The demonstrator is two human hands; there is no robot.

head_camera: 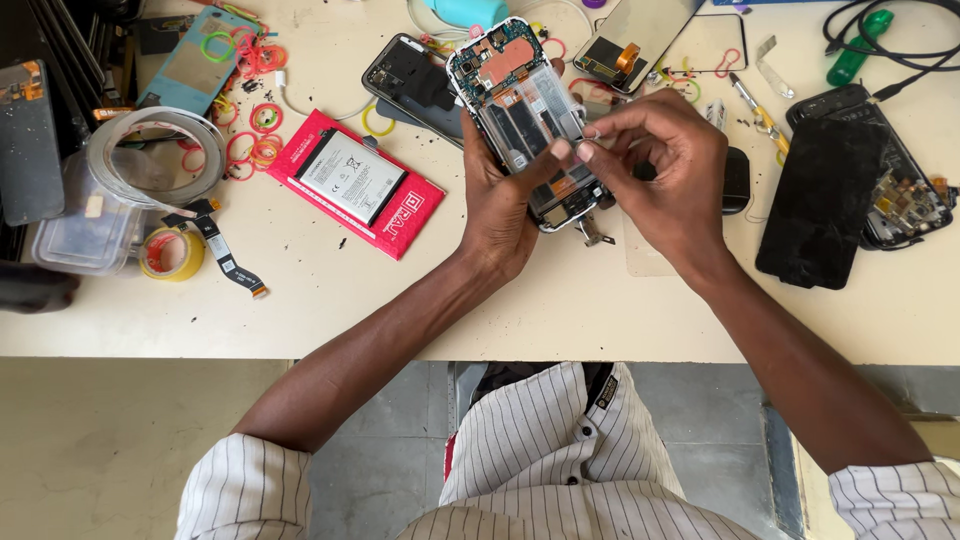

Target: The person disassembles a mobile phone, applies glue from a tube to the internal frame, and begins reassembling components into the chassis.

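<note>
My left hand (500,215) has its grip closed around the lower half of the opened phone (525,120), palm under its back, thumb laid over the face up to the middle, so the phone sits tilted just above the worktop (520,300), its top end pointing away from me. My right hand (665,175) comes in from the other side with a narrow pinch, thumb and forefinger tips (590,152) nearly meeting right beside my left thumb, at the phone's right edge; whether something tiny sits between those tips I cannot tell. I judge the phone light and stiff along its frame but fragile on the open face: the bare board and the thin orange ribbon near my pinch would bend or tear under pressure, so I think the safe hold is on the side rails, where my left fingers already wrap, not on the exposed parts. The smooth rim looks a little slippery, which calls for a steady palm beneath. Just below my grip a small metal piece (592,236) lies on the worktop. Left of my left hand lies a battery on a red packet (355,182), further left a yellow tape roll (172,253) and a loose flex strip (225,255). Right of my right hand lie dark phone bodies (850,185). Beyond my grip, at the far edge, lie another opened handset (415,82), a screen panel (635,35), scattered rubber bands (262,118) and a green-handled tool (858,50).
</note>
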